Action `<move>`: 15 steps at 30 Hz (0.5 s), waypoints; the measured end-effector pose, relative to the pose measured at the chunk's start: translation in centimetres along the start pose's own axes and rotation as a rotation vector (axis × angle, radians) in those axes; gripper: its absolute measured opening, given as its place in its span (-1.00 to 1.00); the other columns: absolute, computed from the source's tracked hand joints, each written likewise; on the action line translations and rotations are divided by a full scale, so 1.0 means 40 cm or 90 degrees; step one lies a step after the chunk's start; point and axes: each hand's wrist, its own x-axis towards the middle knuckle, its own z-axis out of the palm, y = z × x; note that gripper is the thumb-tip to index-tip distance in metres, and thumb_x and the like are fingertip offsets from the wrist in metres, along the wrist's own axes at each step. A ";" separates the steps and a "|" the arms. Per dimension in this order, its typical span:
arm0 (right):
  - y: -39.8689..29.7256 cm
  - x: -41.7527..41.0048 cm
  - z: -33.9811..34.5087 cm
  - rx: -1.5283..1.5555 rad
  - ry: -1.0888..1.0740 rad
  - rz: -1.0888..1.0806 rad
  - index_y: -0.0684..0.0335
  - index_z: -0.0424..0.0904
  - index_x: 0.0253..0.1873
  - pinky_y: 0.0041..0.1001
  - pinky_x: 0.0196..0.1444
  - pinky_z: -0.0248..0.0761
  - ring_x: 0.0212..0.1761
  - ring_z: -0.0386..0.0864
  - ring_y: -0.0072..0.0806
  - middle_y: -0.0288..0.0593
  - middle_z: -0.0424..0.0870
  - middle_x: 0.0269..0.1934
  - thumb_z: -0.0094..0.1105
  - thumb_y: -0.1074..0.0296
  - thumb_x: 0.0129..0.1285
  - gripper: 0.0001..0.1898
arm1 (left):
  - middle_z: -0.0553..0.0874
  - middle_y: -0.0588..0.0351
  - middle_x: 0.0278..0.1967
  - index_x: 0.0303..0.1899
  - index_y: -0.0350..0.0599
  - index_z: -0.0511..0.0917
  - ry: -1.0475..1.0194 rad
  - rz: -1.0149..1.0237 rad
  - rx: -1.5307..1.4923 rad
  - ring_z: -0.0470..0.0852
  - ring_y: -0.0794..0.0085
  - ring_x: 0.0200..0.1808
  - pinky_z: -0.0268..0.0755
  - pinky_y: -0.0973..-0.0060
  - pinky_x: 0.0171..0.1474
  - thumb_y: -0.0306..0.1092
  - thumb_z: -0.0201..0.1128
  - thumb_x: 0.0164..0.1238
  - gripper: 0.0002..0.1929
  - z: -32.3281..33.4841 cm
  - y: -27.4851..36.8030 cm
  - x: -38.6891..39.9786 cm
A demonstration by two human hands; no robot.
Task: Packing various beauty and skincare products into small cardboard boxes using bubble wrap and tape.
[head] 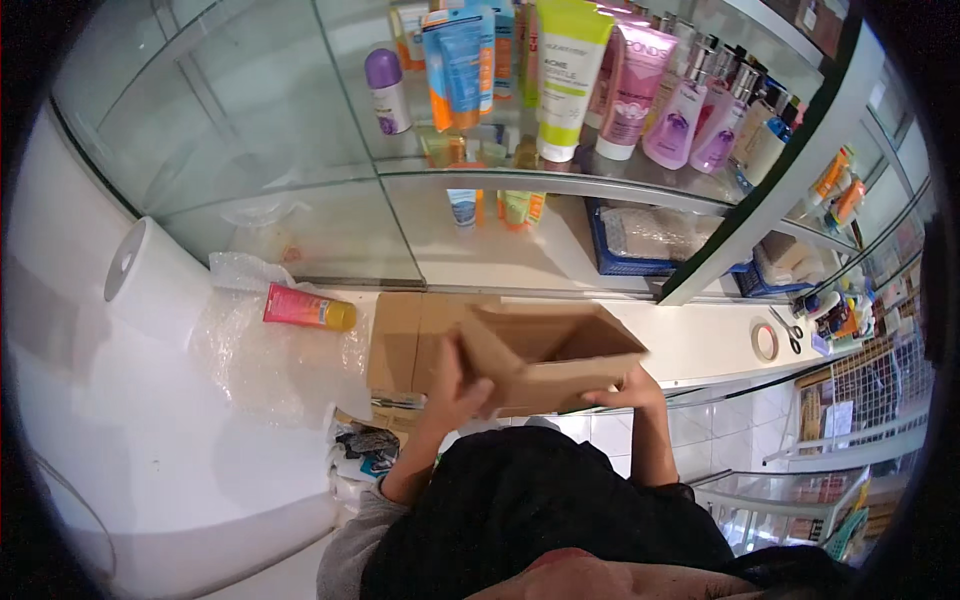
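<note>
An open cardboard box [559, 382] is held between my two hands above the front edge of the white counter, its opening facing up and no contents visible in it. My left hand [459, 390] grips its left side, and my right hand [626, 390] holds its lower right corner. Flat cardboard [396, 337] lies on the counter to the left of the box. Farther left, a pink squeeze tube with a yellow cap [309, 307] rests on a sheet of bubble wrap [277, 367].
A bubble wrap roll [161, 277] stands at the left. Glass shelves [480, 178] with cosmetic tubes and bottles rise behind the counter. A tape roll [765, 340] and scissors [789, 331] lie at the right. A blue basket [637, 266] holds wrapped items.
</note>
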 end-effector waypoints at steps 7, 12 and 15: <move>0.030 -0.123 0.054 -0.021 0.246 -0.083 0.35 0.21 0.45 -0.32 0.32 0.37 0.35 0.42 -0.28 -0.03 0.41 0.35 0.68 0.35 -0.10 0.01 | 0.13 -0.18 0.48 0.54 -0.29 -0.18 -0.220 0.076 0.060 0.06 0.03 0.54 -0.18 0.11 0.56 0.36 0.47 0.01 0.31 0.109 -0.001 0.080; -0.009 -0.081 0.049 -0.028 0.321 -0.127 0.26 -0.15 0.56 -0.25 0.48 0.13 0.51 0.16 -0.26 -0.05 0.11 0.47 0.73 0.31 -0.21 0.30 | -0.05 -0.17 0.57 0.58 -0.18 -0.31 -0.256 0.117 0.036 -0.07 0.03 0.60 -0.22 0.11 0.57 0.39 0.56 -0.20 0.49 0.130 0.002 0.122; -0.006 -0.052 0.045 0.015 0.341 -0.168 0.23 -0.18 0.56 -0.21 0.54 0.02 0.55 0.09 -0.24 -0.03 0.09 0.47 0.79 0.24 -0.31 0.39 | -0.05 -0.13 0.57 0.58 -0.14 -0.32 -0.249 0.135 0.021 -0.06 0.06 0.60 -0.19 0.14 0.56 0.34 0.60 -0.21 0.49 0.147 -0.015 0.126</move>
